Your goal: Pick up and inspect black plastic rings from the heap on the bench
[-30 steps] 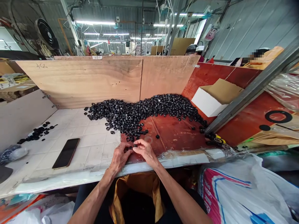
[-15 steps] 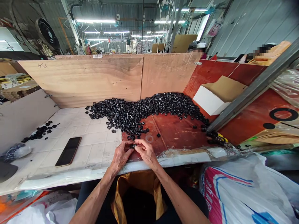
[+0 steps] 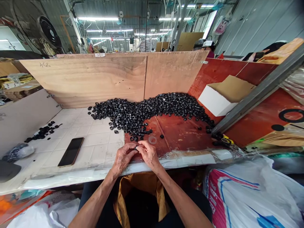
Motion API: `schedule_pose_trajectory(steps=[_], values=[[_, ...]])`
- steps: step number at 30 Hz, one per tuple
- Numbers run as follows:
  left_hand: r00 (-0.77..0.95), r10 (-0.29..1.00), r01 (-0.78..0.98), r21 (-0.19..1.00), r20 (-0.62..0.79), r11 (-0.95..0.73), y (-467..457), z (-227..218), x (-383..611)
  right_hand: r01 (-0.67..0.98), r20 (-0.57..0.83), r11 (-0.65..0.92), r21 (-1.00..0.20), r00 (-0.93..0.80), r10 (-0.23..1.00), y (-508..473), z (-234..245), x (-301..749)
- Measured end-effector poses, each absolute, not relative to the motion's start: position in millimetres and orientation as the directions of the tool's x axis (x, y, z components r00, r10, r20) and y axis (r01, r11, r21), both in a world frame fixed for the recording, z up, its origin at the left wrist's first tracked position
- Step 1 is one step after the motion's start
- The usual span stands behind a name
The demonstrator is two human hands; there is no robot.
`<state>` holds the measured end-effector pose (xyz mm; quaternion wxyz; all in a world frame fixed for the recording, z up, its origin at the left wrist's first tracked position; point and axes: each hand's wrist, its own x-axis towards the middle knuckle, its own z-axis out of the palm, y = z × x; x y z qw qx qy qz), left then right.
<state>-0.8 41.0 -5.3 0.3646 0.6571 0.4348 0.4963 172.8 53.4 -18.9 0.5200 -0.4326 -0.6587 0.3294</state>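
My left hand (image 3: 123, 157) and my right hand (image 3: 148, 154) meet at the board's front edge. Their fingertips pinch a small black ring-shaped part (image 3: 136, 148), mostly hidden by my fingers. Just beyond them, a long heap of similar glossy black parts (image 3: 147, 110) runs across the red board (image 3: 182, 133) and onto the white tiled surface (image 3: 99, 139). A few strays lie near my fingertips, and a transparent ring (image 3: 152, 140) sits close to my right hand.
A smartphone (image 3: 70, 152) lies on the tiles, left of my hands, and a smaller cluster of black parts (image 3: 42, 132) lies farther left. A plywood wall (image 3: 83, 79) stands behind. A white box (image 3: 217, 98) and a metal bar (image 3: 258, 95) are at right. A woven sack (image 3: 251, 196) is below right.
My hands have drawn closer together, and my fingers now cover most of the small black part. The camera view has shifted slightly, moving the scene a little to the right.
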Motion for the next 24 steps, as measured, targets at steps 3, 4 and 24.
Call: schedule_pose_trajectory(steps=[3, 4, 24], values=[[0.136, 0.932, 0.207, 0.91, 0.335, -0.358, 42, -7, -1, 0.266, 0.393, 0.411, -0.872, -0.119, 0.912, 51, -16, 173], [0.123, 0.936, 0.206, 0.914, 0.33, -0.349, 43, -8, -1, 0.265, 0.392, 0.413, -0.871, -0.129, 0.911, 51, -16, 173], [0.07, 0.975, 0.207, 0.953, 0.213, -0.223, 46, -14, -5, 0.33, 0.346, 0.349, -0.877, -0.068, 0.936, 51, -8, 174]])
